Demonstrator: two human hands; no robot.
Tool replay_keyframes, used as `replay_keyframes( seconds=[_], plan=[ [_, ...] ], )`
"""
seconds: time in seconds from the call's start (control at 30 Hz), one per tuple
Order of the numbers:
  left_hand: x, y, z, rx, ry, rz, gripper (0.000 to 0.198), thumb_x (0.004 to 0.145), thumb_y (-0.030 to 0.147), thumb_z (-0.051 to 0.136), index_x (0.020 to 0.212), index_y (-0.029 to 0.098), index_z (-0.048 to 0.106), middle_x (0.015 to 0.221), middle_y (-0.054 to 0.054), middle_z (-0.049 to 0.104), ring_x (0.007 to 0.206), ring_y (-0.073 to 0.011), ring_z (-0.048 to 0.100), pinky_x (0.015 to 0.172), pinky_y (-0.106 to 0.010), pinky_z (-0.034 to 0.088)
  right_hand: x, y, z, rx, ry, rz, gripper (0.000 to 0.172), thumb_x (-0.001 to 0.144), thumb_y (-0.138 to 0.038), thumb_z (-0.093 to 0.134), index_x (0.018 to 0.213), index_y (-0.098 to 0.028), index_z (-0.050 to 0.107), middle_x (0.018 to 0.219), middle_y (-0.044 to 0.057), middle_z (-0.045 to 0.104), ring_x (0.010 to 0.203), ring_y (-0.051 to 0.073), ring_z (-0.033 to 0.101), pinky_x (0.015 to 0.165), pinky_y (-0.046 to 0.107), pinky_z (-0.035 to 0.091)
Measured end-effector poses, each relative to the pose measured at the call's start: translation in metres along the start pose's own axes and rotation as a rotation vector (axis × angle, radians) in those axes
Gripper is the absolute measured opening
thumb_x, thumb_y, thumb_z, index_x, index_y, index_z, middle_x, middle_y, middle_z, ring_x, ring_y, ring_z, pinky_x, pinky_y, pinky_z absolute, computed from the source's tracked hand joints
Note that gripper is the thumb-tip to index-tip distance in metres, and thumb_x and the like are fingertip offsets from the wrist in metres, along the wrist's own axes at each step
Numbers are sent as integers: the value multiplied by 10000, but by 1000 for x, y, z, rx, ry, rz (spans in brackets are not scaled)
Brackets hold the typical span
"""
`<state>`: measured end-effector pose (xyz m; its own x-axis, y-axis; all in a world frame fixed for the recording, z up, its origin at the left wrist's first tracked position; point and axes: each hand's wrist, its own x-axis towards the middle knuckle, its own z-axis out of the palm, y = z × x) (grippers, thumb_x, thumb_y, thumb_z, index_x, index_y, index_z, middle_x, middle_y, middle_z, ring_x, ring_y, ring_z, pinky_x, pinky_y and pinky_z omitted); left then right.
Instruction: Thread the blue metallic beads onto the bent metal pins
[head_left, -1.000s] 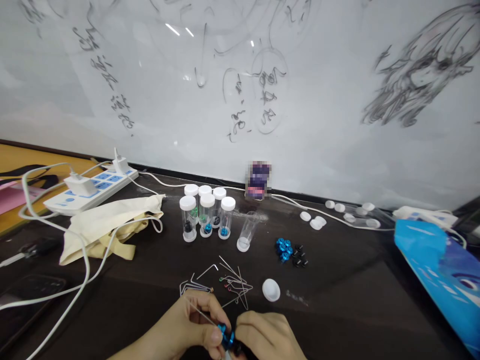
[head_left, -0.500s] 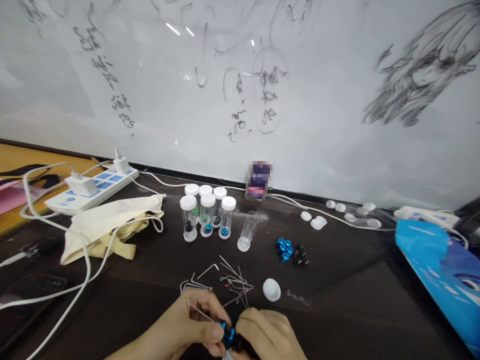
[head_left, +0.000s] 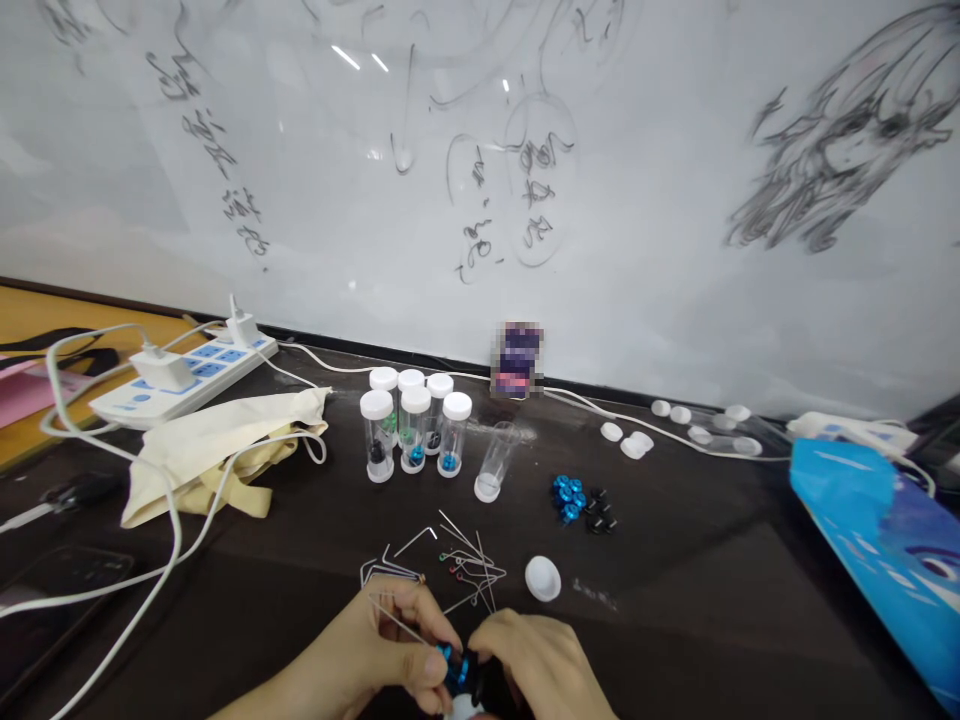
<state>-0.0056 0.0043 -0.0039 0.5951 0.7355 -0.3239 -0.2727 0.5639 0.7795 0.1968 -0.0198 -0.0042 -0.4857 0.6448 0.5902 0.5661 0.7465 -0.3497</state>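
Whiteboard (head_left: 315, 220) covered in handwriting and drawing stands along the far edge of a dark worktop (head_left: 675, 610). At the near edge, centre, the left hand (head_left: 409, 645) pinches a small blue metal part (head_left: 454, 668) between thumb and fingers, and a thin metal rod (head_left: 395, 619) runs from beside those fingers toward it. Right of it, the right hand (head_left: 536, 655) curls over a dark piece (head_left: 477, 680) against the blue part; its fingertips are partly hidden, so I cannot tell how firmly it grips. A white piece (head_left: 465, 709) shows just below, cut off by the near edge.

Good handling here, I judge, means keeping the left pinch steady, letting the right fingers make small, even movements, and keeping the rod in line with the blue part so that nothing skews. Force should stay light, since parts this small could slip.

Beyond the hands lie bent metal keys (head_left: 394, 572) and, to their right, rods with looped ends (head_left: 474, 572). Farther right are loose blue pieces (head_left: 568, 498) beside black pieces (head_left: 600, 511); bumping either group could scatter it. Capped tubes (head_left: 415, 432) stand at the far left of centre.
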Motion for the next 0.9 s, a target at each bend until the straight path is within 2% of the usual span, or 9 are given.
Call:
replay_keyframes(
  seconds=[0.1,0.17,0.4,0.67,0.77,0.9],
  plan=[
    [0,1,1,-10,2,11,224,604,224,863,729,111,715,639,-40,702,561,-132,676,544,-193,524,1,-2,-1,-23,31,-63,322,1016,-415,366,891,-196,567,710,-9,679,528,110,629,539,221,438],
    [0,2,1,-10,2,16,231,598,228,866,728,111,716,645,-39,701,558,-133,675,540,-195,522,2,-2,-1,-50,48,-98,296,1020,-343,374,874,-187,579,703,-4,681,519,108,631,532,221,443],
    [1,-2,-1,9,-18,-1,233,599,228,866,735,112,716,641,-39,699,557,-134,676,555,-204,531,1,-1,1,-44,-1,-89,412,1024,-366,326,800,-173,613,610,2,634,490,116,593,488,234,420],
    [3,-5,-2,27,-17,3,239,583,237,872,721,113,721,652,-50,709,545,-137,675,539,-203,530,-3,2,6,-71,-2,-89,487,1027,-382,285,653,-183,525,522,-19,557,434,102,505,455,243,349],
    [2,-3,-1,16,-20,15,241,581,236,874,717,109,721,628,-45,700,541,-134,673,531,-193,522,-1,1,4,-50,-6,-66,458,1024,-399,309,698,-183,547,553,-19,585,448,100,530,464,236,364],
    [1,1,0,1,-17,22,226,609,227,861,738,108,720,652,-38,693,576,-134,679,550,-192,525,-1,-1,2,-5,13,-48,330,1016,-344,379,806,-181,576,618,-15,635,486,95,580,495,218,399]
  ],
)
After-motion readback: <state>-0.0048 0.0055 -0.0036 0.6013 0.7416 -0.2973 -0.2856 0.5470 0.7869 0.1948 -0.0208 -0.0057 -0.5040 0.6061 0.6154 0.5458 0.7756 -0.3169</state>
